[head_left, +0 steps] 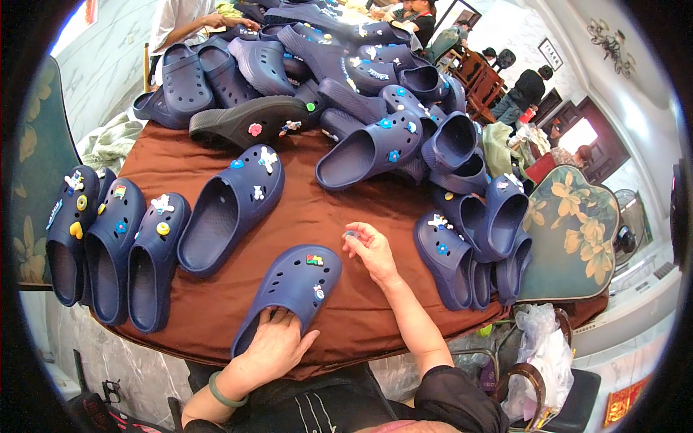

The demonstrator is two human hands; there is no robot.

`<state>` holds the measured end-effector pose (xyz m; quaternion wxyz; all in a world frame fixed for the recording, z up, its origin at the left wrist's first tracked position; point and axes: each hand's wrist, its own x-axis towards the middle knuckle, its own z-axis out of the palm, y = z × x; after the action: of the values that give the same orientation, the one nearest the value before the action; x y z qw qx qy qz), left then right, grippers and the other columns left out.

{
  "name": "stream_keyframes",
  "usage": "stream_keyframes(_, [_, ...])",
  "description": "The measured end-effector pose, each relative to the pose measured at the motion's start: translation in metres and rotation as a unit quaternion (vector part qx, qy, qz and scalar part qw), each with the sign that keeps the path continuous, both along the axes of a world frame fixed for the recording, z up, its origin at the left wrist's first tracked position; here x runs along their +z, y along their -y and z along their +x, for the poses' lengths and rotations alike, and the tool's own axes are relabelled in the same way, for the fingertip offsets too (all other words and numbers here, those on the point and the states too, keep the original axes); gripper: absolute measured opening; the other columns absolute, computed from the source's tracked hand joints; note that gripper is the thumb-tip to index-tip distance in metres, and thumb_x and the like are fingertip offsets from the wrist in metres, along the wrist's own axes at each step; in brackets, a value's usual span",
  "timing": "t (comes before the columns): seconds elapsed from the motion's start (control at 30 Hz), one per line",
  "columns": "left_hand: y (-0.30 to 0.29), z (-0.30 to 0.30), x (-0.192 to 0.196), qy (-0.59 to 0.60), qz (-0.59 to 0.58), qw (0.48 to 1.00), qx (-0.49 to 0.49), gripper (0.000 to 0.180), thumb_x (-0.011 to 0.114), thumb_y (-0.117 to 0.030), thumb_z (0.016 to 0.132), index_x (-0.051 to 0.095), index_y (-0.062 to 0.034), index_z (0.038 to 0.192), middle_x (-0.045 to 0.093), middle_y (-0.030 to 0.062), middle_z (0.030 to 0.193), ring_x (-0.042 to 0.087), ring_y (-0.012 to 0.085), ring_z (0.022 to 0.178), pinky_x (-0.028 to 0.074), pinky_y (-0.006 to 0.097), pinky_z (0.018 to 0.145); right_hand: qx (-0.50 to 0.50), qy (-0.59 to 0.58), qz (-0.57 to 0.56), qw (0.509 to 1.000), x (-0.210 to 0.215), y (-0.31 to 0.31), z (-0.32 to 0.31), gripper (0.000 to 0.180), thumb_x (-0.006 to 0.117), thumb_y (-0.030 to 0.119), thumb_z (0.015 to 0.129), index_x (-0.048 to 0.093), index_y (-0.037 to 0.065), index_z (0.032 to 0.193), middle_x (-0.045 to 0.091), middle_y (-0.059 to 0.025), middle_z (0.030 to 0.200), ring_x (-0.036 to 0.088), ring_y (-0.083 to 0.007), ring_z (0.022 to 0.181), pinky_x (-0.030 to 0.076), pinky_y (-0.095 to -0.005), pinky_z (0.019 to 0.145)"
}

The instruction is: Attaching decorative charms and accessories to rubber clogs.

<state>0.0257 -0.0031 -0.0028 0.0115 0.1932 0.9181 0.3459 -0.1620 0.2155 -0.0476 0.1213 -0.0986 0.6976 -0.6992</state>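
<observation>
A navy clog (292, 278) lies at the table's front edge, its toe pointing away from me. A colourful charm and a round white one sit on its holed upper. My left hand (278, 343) has its fingers inside the clog's opening and the thumb outside, gripping it. To the right of the clog, my right hand (372, 251) is raised above the cloth. Its thumb and forefinger pinch a small bluish-grey piece (351, 234), too small to name. Just beyond lies another navy clog (231, 209) with white and blue charms.
Several charm-decorated clogs (115, 245) stand in a row at the left. More are stacked at the right edge (447, 263). A large clog pile (325, 65) covers the far side of the brown tablecloth (310, 209). Chairs (570, 231) flank the table; another person's hand (231, 22) is beyond.
</observation>
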Motion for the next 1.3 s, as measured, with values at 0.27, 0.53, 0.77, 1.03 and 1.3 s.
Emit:
stream_keyframes(0.27, [-0.001,0.000,-0.002,-0.015,-0.014,1.000,0.004,0.043,0.059,-0.028,0.090,0.055,0.0137,0.101,0.057,0.0335,0.096,0.055,0.0467,0.094,0.034,0.054,0.096,0.013,0.031,-0.024,0.999,-0.002,-0.006,-0.004,0.025,0.061,0.014,0.093,0.058,0.001,0.114,0.061,-0.0026,0.083,0.059,-0.0094,0.069,0.045,-0.0207,0.057])
stream_keyframes(0.53, [-0.010,0.013,0.002,-0.046,-0.056,0.997,-0.025,0.040,0.061,-0.030,0.088,0.060,0.0097,0.094,0.061,0.0260,0.095,0.057,0.0388,0.094,0.039,0.049,0.089,-0.017,0.004,-0.034,0.999,-0.003,0.002,-0.001,0.027,0.062,0.014,0.092,0.058,0.000,0.116,0.063,-0.0039,0.083,0.061,-0.0118,0.068,0.048,-0.0220,0.057])
stream_keyframes(0.77, [-0.009,0.016,0.001,-0.003,-0.018,1.000,-0.020,0.046,0.060,-0.031,0.090,0.054,0.0121,0.105,0.056,0.0321,0.107,0.051,0.0460,0.105,0.037,0.052,0.094,0.033,0.055,-0.025,0.998,0.001,-0.004,0.000,0.024,0.064,0.014,0.091,0.061,0.002,0.112,0.067,-0.0080,0.089,0.065,-0.0127,0.076,0.050,-0.0222,0.060])
stream_keyframes(1.03, [-0.010,0.016,0.008,0.298,0.550,0.777,0.064,0.058,0.046,-0.023,0.100,0.022,0.0052,0.145,0.032,0.0156,0.147,0.030,0.0244,0.137,0.020,0.035,0.114,0.022,0.049,-0.023,0.998,0.004,-0.002,0.003,0.019,0.064,0.010,0.090,0.064,0.003,0.108,0.069,-0.0077,0.094,0.065,-0.0117,0.079,0.048,-0.0209,0.061])
stream_keyframes(1.3, [-0.022,0.002,0.015,0.335,0.784,0.485,0.194,0.049,0.054,-0.035,0.095,0.044,-0.0071,0.134,0.052,0.0112,0.132,0.048,0.0236,0.121,0.033,0.040,0.108,0.034,0.034,-0.022,0.999,-0.001,-0.001,0.003,0.016,0.067,0.007,0.087,0.066,0.002,0.103,0.069,-0.0056,0.092,0.065,-0.0117,0.078,0.048,-0.0202,0.060])
